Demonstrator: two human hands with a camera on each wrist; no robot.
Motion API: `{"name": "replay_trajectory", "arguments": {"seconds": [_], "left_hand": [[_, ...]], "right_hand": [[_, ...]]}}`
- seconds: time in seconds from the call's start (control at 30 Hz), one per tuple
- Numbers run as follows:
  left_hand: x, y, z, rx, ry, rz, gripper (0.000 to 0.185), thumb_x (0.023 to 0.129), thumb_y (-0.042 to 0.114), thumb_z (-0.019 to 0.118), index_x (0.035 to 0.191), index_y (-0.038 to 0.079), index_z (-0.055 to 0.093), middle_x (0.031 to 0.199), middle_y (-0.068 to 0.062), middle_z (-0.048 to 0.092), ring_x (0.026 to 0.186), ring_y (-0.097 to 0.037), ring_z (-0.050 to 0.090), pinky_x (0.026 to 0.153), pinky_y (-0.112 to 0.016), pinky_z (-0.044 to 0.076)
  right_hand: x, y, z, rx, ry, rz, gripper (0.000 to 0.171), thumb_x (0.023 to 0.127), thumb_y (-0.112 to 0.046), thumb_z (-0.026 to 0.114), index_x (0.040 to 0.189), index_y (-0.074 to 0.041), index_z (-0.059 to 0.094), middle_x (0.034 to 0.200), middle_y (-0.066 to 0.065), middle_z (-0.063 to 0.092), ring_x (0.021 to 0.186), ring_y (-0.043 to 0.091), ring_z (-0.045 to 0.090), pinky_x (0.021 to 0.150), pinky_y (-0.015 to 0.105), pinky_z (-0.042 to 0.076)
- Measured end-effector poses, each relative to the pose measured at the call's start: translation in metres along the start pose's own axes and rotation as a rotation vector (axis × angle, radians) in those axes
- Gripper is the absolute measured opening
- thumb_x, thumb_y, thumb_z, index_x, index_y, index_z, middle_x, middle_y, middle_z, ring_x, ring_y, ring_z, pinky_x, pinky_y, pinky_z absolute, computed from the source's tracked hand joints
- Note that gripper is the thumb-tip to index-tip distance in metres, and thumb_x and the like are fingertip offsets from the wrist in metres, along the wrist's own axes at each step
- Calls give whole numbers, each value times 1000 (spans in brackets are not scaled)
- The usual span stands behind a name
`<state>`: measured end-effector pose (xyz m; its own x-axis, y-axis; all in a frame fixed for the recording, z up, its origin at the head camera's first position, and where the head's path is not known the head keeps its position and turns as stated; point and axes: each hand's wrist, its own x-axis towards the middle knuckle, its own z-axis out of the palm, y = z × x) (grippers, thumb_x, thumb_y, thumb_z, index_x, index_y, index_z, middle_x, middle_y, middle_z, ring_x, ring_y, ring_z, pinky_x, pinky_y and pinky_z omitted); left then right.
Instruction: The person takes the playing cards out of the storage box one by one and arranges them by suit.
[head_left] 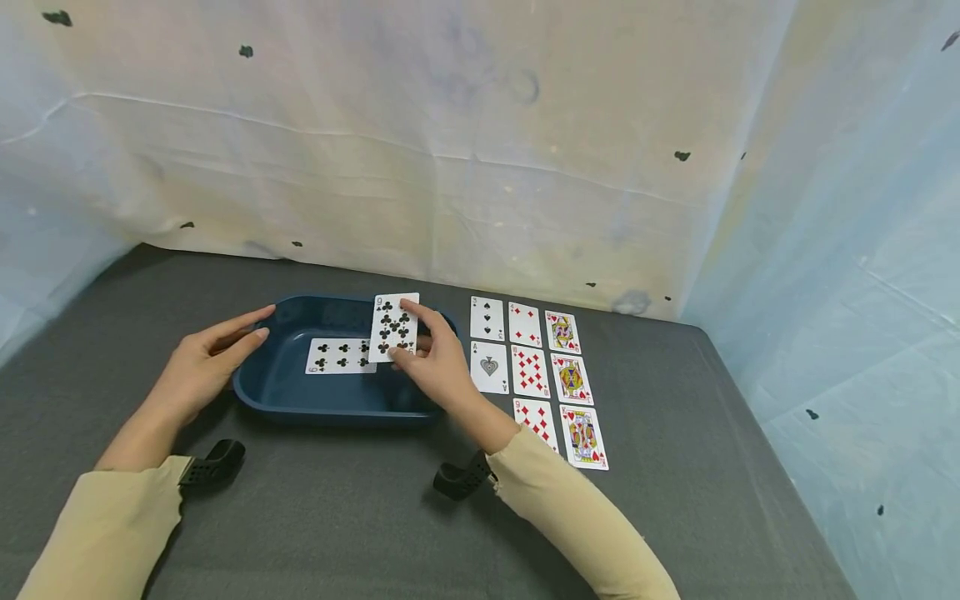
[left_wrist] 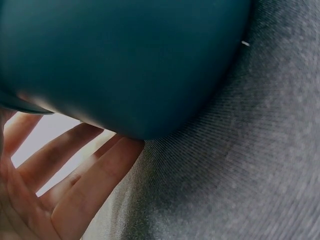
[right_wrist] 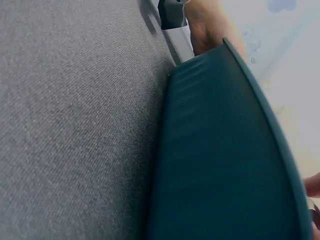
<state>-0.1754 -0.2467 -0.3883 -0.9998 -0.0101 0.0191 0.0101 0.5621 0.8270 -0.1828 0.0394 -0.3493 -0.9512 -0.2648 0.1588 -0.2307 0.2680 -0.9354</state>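
Observation:
My right hand (head_left: 435,360) pinches a clubs playing card (head_left: 392,329) between fingers and thumb, face up over the right half of a dark blue tray (head_left: 337,414). Beneath it, another clubs card (head_left: 337,356) lies face up on the tray floor, its right end partly covered by the held card. My left hand (head_left: 206,362) is at the tray's left end, thumb and index tip at the rim. In the left wrist view, its fairly straight fingers (left_wrist: 95,185) touch the outer wall. The right wrist view shows the tray's side wall (right_wrist: 220,150); the held card is hidden there.
Right of the tray, face-up cards lie in columns: spades such as the ace (head_left: 489,367), diamonds such as the ten (head_left: 530,372), and face cards such as the king (head_left: 583,437). My right forearm passes over the near ones. A pale cloth (head_left: 450,167) hangs behind the grey table (head_left: 337,517).

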Motion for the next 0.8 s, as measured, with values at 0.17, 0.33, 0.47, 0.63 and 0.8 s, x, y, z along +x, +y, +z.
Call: {"name": "replay_trajectory", "arguments": {"seconds": [0.17, 0.33, 0.47, 0.63, 0.8], "left_hand": [[0, -1, -2, 10, 0, 13, 58, 97, 55, 42, 149, 30, 34, 142, -24, 42, 102, -30, 46, 61, -26, 43], [1, -2, -3, 23, 9, 8, 59, 97, 56, 42, 149, 31, 34, 141, -24, 44, 100, -29, 46, 61, -25, 42], [1, -3, -4, 25, 12, 15, 58, 97, 55, 42, 149, 30, 34, 141, -25, 43, 101, -29, 46, 61, -24, 43], [1, -4, -6, 24, 9, 15, 57, 97, 54, 43, 149, 32, 34, 141, -25, 43, 100, -28, 46, 60, -24, 42], [0, -5, -7, 19, 9, 11, 57, 97, 54, 43, 149, 31, 34, 141, -25, 43, 101, -28, 45, 61, -24, 42]], "right_hand": [[1, 2, -9, 121, 30, -57, 69, 85, 10, 62, 146, -14, 39, 146, 14, 36, 70, 24, 65, 65, 29, 52], [5, 9, -25, 198, 89, -75, 69, 84, 14, 60, 146, -10, 39, 139, 20, 40, 68, 5, 60, 80, 51, 52], [8, 15, -41, 216, 143, -88, 70, 83, 16, 60, 146, -7, 38, 128, 23, 47, 73, 5, 61, 81, 56, 50], [11, 24, -58, 191, 207, -71, 71, 83, 15, 61, 145, -10, 39, 130, 19, 48, 66, 6, 57, 81, 55, 51], [12, 30, -74, 131, 269, -15, 68, 85, 11, 62, 145, -14, 41, 146, 15, 40, 60, 4, 50, 78, 40, 55]]}}
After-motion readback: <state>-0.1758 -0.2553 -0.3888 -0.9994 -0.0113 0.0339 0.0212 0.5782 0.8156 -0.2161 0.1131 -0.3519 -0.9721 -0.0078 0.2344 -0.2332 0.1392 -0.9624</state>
